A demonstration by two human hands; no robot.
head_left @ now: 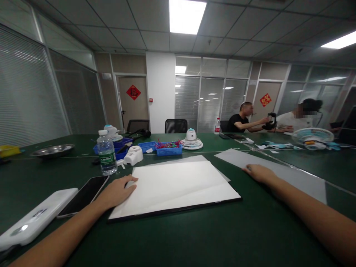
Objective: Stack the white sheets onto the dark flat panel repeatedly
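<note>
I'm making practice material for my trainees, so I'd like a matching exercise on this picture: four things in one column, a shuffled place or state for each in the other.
Column one
1. left hand
2. right hand
3. smartphone
4. plastic bottle

Column two
A. green label and white cap
B. at the left edge of the white sheet
C. lying flat, dark screen up
D. at the near edge of the right-hand grey sheet

Right pairs: 1-B; 2-D; 3-C; 4-A
</note>
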